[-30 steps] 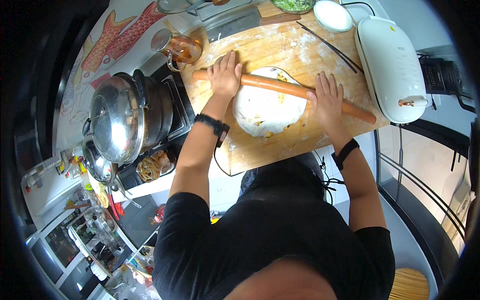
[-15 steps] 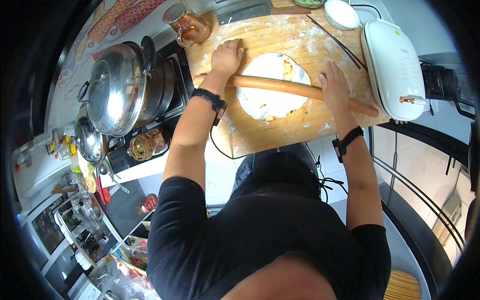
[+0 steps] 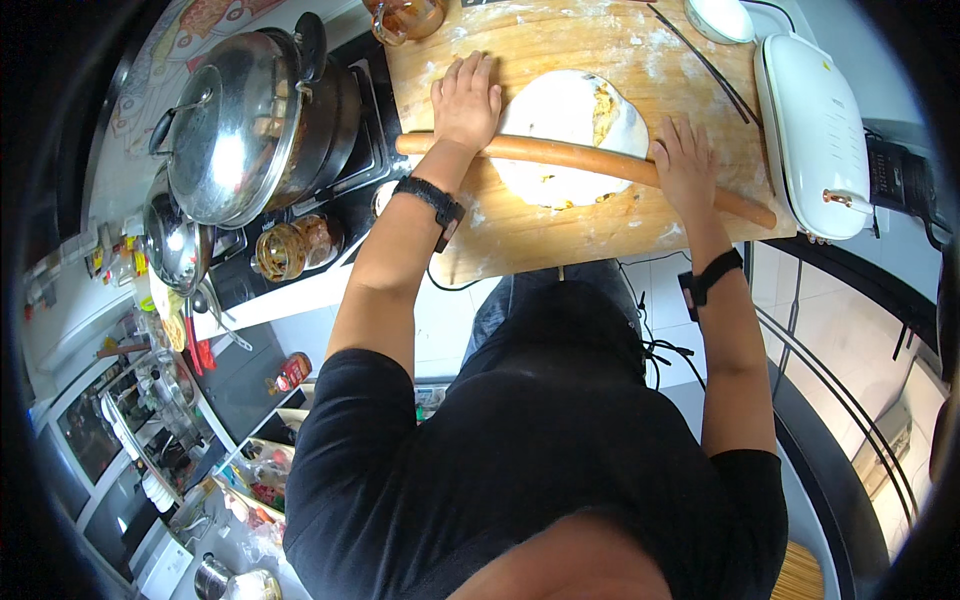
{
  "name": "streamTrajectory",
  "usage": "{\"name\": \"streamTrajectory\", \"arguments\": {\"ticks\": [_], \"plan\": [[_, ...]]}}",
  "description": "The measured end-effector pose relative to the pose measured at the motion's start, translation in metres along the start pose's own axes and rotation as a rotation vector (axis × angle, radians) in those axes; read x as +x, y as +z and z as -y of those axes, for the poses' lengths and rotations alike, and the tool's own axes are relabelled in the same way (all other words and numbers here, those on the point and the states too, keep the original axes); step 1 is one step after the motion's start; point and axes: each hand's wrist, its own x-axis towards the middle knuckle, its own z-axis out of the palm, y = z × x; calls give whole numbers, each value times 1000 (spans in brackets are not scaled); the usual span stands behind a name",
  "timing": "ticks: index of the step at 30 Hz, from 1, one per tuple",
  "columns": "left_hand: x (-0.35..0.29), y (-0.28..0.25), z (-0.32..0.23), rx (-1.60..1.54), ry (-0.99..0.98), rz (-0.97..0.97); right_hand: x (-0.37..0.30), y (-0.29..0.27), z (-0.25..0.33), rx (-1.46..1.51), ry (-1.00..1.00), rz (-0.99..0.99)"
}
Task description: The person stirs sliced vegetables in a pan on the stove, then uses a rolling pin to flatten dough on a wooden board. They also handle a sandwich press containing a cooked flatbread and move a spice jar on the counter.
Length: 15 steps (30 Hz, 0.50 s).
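The left hand [image 3: 467, 105] lies across the rolling pin [image 3: 572, 154] near one end, fingers stretched out flat rather than wrapped around it; the right hand [image 3: 686, 165] lies likewise toward the other end. Between them, the pin crosses a flattened white round of dough [image 3: 553, 108], yellowish filling showing, on the floured wooden board [image 3: 640, 232]. Dark chopsticks [image 3: 706, 66] lie near the white appliance [image 3: 822, 135]

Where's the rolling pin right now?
In the head view's upper centre-right, the rolling pin lies across the white dough on the wooden board, beneath the left hand and right hand.
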Motion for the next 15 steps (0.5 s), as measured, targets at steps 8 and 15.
{"name": "streamTrajectory", "arguments": {"ticks": [8,15], "plan": [[-52,-26,-11,22,40,104,-72,-11,15,13,-53,-174],[-83,-35,-16,79,83,151,-122,-19,23,233,-49,-69]]}}
